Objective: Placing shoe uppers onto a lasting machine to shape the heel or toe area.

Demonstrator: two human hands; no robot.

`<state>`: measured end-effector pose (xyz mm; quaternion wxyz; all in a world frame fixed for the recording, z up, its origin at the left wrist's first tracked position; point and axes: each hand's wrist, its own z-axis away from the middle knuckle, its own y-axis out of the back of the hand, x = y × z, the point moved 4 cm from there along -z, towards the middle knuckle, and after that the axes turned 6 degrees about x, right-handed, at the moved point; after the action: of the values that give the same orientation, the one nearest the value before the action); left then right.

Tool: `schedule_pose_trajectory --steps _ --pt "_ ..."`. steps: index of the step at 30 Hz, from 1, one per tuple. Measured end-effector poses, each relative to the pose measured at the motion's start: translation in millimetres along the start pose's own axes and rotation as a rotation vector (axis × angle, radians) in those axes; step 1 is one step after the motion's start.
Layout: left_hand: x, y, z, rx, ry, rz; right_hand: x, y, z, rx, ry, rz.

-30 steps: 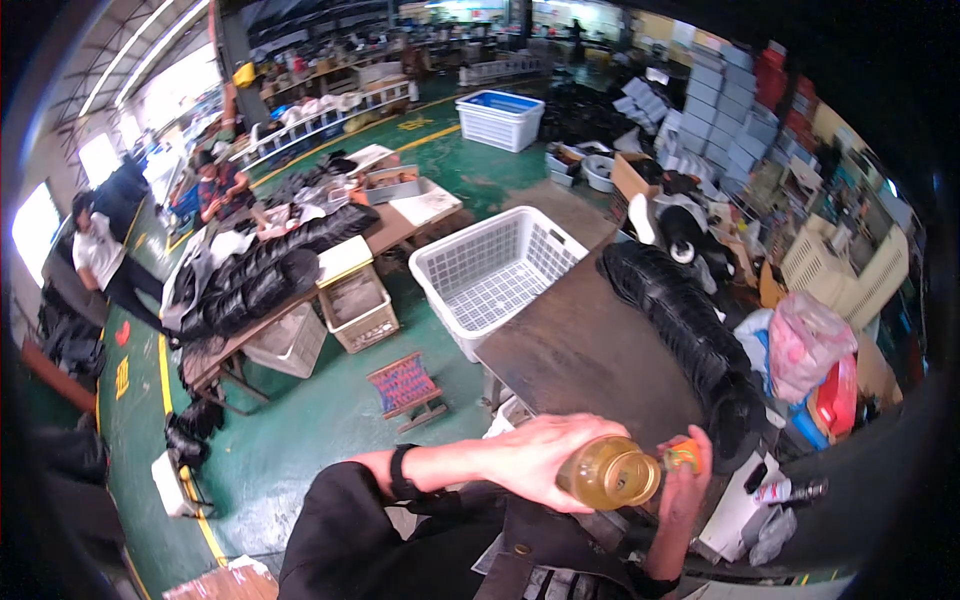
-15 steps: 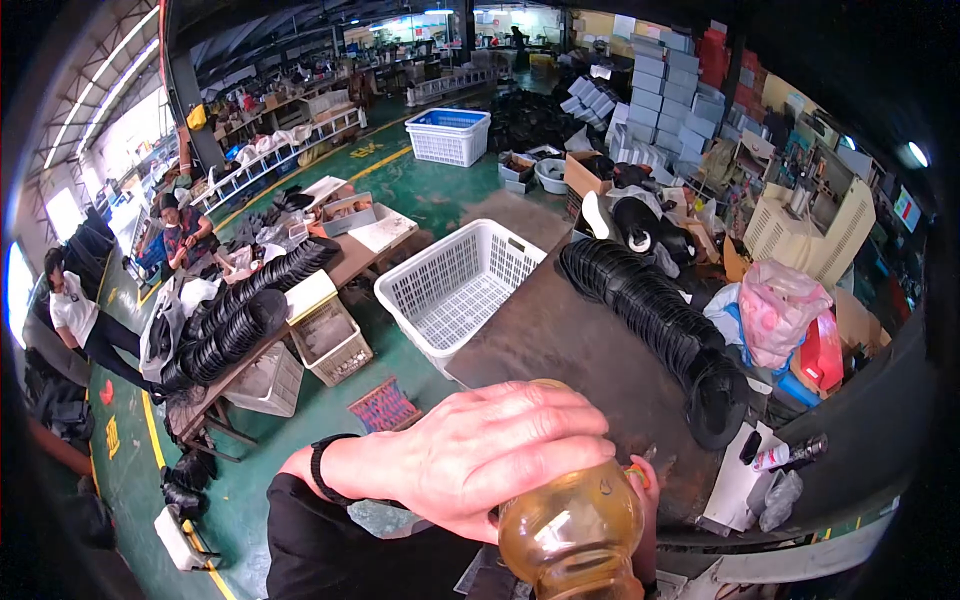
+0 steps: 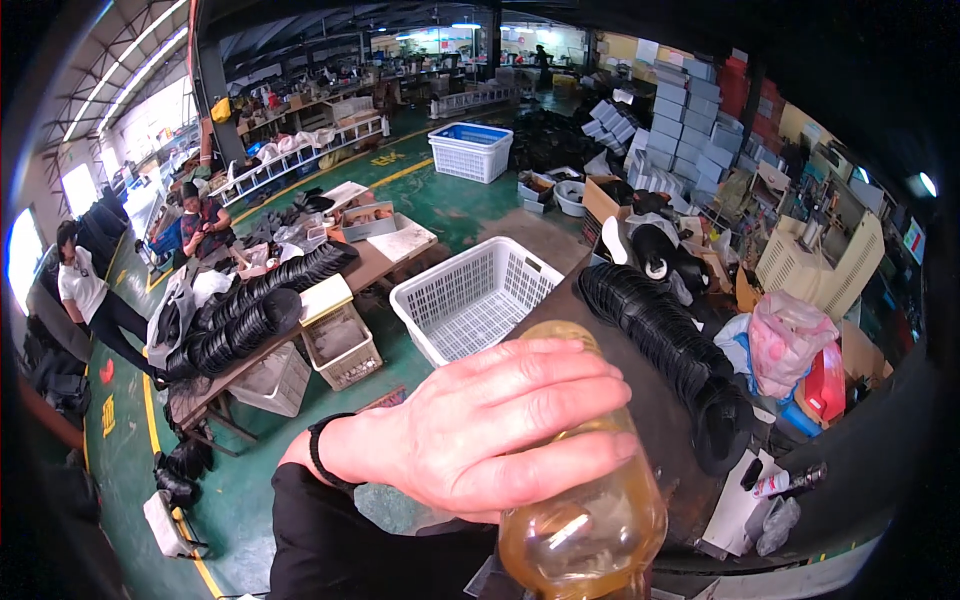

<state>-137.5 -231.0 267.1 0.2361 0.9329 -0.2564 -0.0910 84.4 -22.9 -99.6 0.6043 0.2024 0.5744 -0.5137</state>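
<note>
My left hand, with a black band at its wrist, is wrapped over a see-through bottle from above. The bottle has a rounded, waisted body and a yellow-amber tint, apparently from liquid inside. It is tilted, with its far end showing beyond my fingers and its near end running out of the lower edge. My right hand does not show; the bottle may cover part of it. Just beyond the bottle, a brown tabletop carries a long row of nested black curved pieces.
A white plastic basket stands beyond the tabletop. On the left, a bench holds more black pieces, with crates below. Two people are at the far left. A pink bag and a spray can lie right.
The bottle and my left hand have come closer and the bottle is more upright in view. My right hand, seen beside the bottle with something small and orange, has gone from sight. The view has shifted slightly.
</note>
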Motion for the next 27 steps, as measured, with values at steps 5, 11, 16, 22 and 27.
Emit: schedule_pose_trajectory --steps 5,11,16,22,27 --pt "1 10 -4 0.056 -0.072 -0.137 3 -2 5 0.031 -0.035 0.026" --pt "-4 16 -14 0.055 -0.114 -0.168 14 6 2 0.046 -0.058 0.005" --pt "-2 17 -18 0.061 -0.104 -0.173 10 0 9 -0.009 -0.125 0.017" --pt "-7 14 -20 0.051 -0.111 -0.163 4 -7 12 -0.066 -0.064 0.005" --pt "-7 16 -22 0.043 -0.115 -0.174 9 -3 9 -0.132 0.032 0.217"
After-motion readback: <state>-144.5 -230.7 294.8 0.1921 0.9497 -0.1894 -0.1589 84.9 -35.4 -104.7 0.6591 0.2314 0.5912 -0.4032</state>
